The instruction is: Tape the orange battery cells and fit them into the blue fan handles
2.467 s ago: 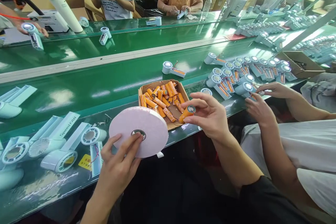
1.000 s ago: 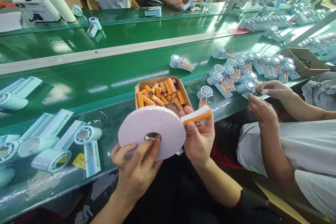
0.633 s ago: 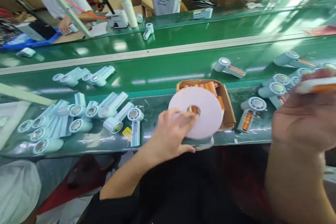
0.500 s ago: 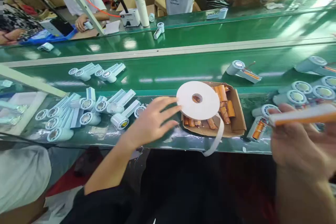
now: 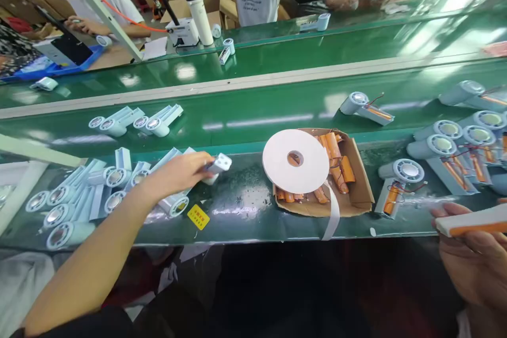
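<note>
My left hand [image 5: 178, 169] is closed around a light-blue fan housing [image 5: 222, 162], its handle end pointing right; most of it is hidden under my fingers. Beside that hand lie several similar housings [image 5: 63, 233] with round heads and open, channel-like handles. A yellow card [image 5: 198, 217] lies just below it on the bench. At the right edge, my right hand [image 5: 471, 253] grips an orange battery pack [image 5: 491, 227] with a white strip along its top. In the middle, a white tape roll [image 5: 277, 161] rests over a cardboard box [image 5: 362, 179] of orange battery packs [image 5: 336, 169], its loose end hanging down.
Several housings with orange packs and wires [image 5: 441, 145] stand at the right, one nearer the box [image 5: 407, 170]. More housings lie on the green conveyor [image 5: 253, 100] beyond. Across it, co-workers handle parts near a white cylindrical tool [image 5: 201, 18].
My left hand has moved left from beside the tape roll and taken hold of a fan housing. The yellow card now shows. My right hand with the battery pack is lower and farther right.
</note>
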`<state>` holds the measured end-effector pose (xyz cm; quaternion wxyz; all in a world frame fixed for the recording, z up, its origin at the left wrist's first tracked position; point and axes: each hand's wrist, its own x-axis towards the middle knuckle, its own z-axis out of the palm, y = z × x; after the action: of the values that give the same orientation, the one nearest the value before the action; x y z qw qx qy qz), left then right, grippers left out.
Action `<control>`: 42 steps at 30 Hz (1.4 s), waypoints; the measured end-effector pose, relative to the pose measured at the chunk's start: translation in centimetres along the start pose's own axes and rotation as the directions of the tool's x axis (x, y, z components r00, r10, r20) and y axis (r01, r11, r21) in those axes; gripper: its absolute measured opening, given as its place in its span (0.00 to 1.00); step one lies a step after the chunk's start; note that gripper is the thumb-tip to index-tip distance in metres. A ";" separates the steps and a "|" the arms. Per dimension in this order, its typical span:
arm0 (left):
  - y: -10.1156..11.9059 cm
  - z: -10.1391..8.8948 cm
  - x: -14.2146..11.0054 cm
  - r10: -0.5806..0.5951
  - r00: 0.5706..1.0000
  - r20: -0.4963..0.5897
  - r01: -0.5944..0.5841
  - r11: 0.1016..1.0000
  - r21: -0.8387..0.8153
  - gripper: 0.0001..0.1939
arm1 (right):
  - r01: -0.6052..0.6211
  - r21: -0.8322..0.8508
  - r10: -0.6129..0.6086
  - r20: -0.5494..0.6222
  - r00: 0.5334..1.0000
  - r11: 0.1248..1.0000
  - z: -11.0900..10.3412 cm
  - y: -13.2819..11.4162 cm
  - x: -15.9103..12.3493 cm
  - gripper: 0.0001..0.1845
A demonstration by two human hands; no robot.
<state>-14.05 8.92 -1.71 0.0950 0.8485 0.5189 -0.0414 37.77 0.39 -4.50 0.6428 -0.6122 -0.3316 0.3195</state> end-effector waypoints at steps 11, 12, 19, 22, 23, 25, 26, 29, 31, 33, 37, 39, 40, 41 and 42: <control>-1.6 -1.6 19.8 -0.011 0.999 -0.048 0.022 0.974 0.226 0.16 | 0.218 0.089 -0.232 0.508 0.829 0.972 9.8 -3.3 5.1 0.33; -1.7 -1.3 20.3 0.018 0.999 -0.039 -0.009 0.975 0.220 0.14 | 0.228 0.079 -0.232 0.565 0.792 0.970 10.9 -3.4 5.6 0.34; -2.6 -0.1 23.2 0.052 0.998 0.036 -0.056 0.992 0.116 0.09 | 0.160 0.040 -0.127 0.804 0.580 0.986 21.3 -3.3 9.7 0.35; -2.7 -0.3 24.2 0.013 0.999 0.052 -0.017 0.997 0.069 0.10 | 0.197 0.004 -0.106 0.854 0.509 0.980 26.6 -1.9 11.4 0.31; -2.7 -0.4 24.4 0.002 0.998 0.058 -0.005 0.999 0.053 0.11 | 0.241 -0.023 -0.101 0.865 0.491 0.970 28.1 -1.3 11.9 0.29; -2.7 -0.9 24.6 -0.019 0.997 0.068 0.018 1.000 0.021 0.12 | 0.346 -0.096 -0.083 0.879 0.470 0.933 30.8 -0.3 12.7 0.25; -2.6 -1.2 24.6 -0.031 0.997 0.071 0.030 1.000 0.008 0.12 | 0.396 -0.136 -0.071 0.882 0.466 0.908 31.8 0.1 13.0 0.23; -2.2 -1.8 24.6 -0.069 0.995 0.069 0.070 0.997 -0.019 0.14 | 0.498 -0.240 -0.015 0.890 0.455 0.833 34.0 1.0 13.3 0.22; -1.8 -1.9 24.6 -0.087 0.994 0.059 0.089 0.996 -0.029 0.14 | 0.560 -0.279 0.015 0.903 0.430 0.780 34.6 1.3 13.4 0.22; -1.3 -1.9 24.7 -0.097 0.994 0.050 0.099 0.994 -0.035 0.14 | 0.640 -0.297 0.026 0.917 0.397 0.709 34.8 1.6 13.3 0.21; -0.8 -1.7 25.0 -0.112 0.993 0.036 0.113 0.992 -0.052 0.12 | 0.806 -0.321 0.056 0.939 0.339 0.498 34.6 2.0 13.3 0.19; -0.6 -1.6 25.3 -0.122 0.992 0.028 0.124 0.990 -0.065 0.12 | 0.873 -0.324 0.099 0.946 0.310 0.365 34.5 2.0 13.3 0.20; -0.5 -1.5 25.4 -0.129 0.991 0.025 0.131 0.989 -0.073 0.12 | 0.893 -0.324 0.124 0.946 0.300 0.311 34.5 2.0 13.3 0.20; -0.4 -1.5 25.5 -0.137 0.990 0.021 0.138 0.987 -0.083 0.12 | 0.905 -0.326 0.147 0.944 0.296 0.274 34.5 2.0 13.2 0.21; -0.2 -1.4 25.6 -0.146 0.989 0.017 0.147 0.985 -0.094 0.13 | 0.910 -0.329 0.165 0.941 0.295 0.250 34.5 1.9 13.1 0.20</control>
<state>-2.58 31.66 -4.66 0.1344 0.8025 0.5807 -0.0278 17.15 31.02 -4.93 -0.0046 -0.4472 -0.8848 0.1313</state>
